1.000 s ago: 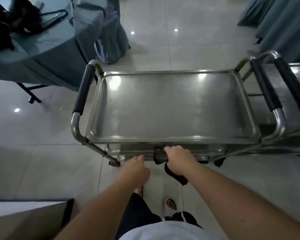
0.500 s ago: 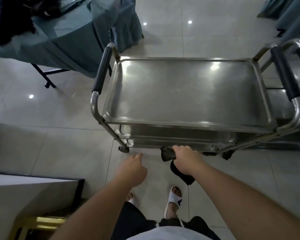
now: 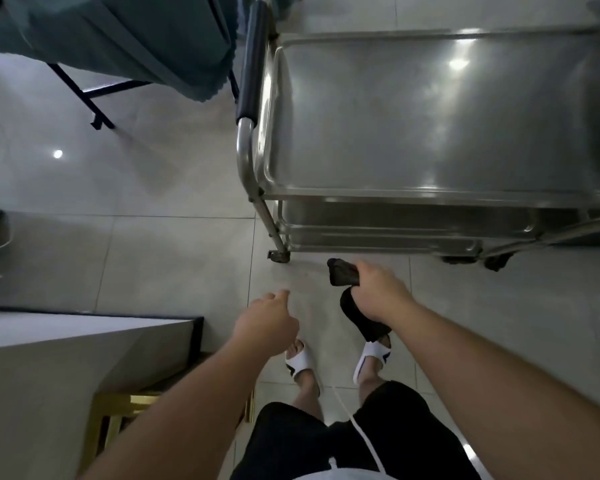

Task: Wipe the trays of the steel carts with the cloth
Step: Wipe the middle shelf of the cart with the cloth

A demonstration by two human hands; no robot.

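Standing on pale glossy floor tiles, the person faces a steel cart whose top tray reflects ceiling lights, with lower trays beneath. The right hand grips a dark cloth in front of the cart, off the trays. The left hand hangs loosely curled, holding nothing. A teal-draped table stands far left; a grey counter sits near left.

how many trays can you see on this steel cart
3. The top tray faces the camera, the middle tray shows beneath its front edge, and the bottom tray sits near the floor. Their right ends are cut off.
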